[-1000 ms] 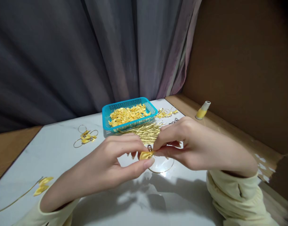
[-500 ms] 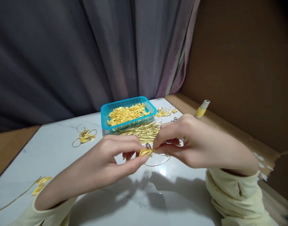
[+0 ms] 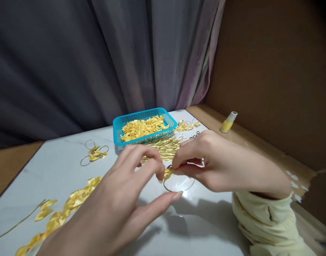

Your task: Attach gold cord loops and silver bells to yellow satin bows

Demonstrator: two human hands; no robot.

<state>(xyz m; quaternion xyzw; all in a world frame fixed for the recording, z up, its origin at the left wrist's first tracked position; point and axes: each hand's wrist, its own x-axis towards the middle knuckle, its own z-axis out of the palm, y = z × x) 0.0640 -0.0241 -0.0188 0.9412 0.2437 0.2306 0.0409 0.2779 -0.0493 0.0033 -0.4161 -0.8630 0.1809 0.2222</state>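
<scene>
My right hand (image 3: 205, 161) pinches a small yellow ribbon bow (image 3: 167, 174) between thumb and index finger. A silvery bell (image 3: 169, 167) sits on top of the bow, partly hidden by the fingertips. From the bow a thin gold wire loop (image 3: 178, 191) curves down over the table. My left hand (image 3: 125, 193) is just left of the bow, its thumb stretched out and apart from its bent fingers, with nothing in its grasp. Whether a left fingertip still touches the bow, I cannot tell.
A blue basket (image 3: 116, 133) holds many yellow bows, with a bundle of gold wires (image 3: 168, 147) in front. Finished-looking bow loops (image 3: 96, 153) lie left, more bow loops (image 3: 186, 125) right. A string of bows (image 3: 58, 217) runs beside my left forearm. A yellow-white spool (image 3: 228, 122) stands right.
My left hand has let go of the bow, its thumb swinging down and away. A string of yellow bows now shows beside the left forearm. My right hand keeps its pinch.
</scene>
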